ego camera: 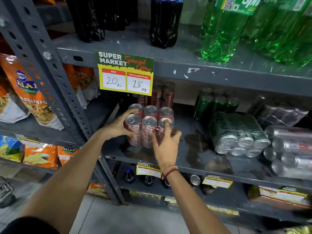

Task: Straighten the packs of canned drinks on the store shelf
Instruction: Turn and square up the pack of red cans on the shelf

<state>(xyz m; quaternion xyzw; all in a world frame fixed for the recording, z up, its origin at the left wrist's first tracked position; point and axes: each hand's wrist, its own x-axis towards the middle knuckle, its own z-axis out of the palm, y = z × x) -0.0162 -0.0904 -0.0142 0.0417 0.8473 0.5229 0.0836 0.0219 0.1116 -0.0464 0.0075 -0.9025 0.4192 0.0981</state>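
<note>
**Both hands on the red pack, left part of the middle shelf**

Far left, beyond the upright (50,68), you have orange snack bags (25,92) on the neighbouring shelves.

Your left hand (118,127) is cupped against the left side of the red pack (148,125). The thumb lies over a rear can top and the fingers wrap the front-left can. The grip is partly closed and in contact with the wrap.

The red pack is six cans in clear film, standing upright, two rows of three. It sits near the front edge of the middle shelf (194,166), towards its left end, just below the yellow price tag (125,73) that hangs from the shelf above. More red cans (162,95) stand upright behind it, towards the back of the shelf.

Your right hand (166,144) rests on the front-right can, fingers spread. The forefinger tip touches that can's top; the other fingers lie down its face. The hand is open and flat, pressing, not wrapped round. A red thread band (169,171) sits at the wrist.

Right of your hands, a bare, stained patch of shelf separates the red pack from the rest. A green pack (217,103) stands upright towards the back. In front of it, a second green pack (236,132) lies on its side, can ends facing the front edge. At the right end, a silver pack (290,149) also lies on its side.

On the shelf above stand dark bottles (165,22) and green bottles (224,31).
</note>
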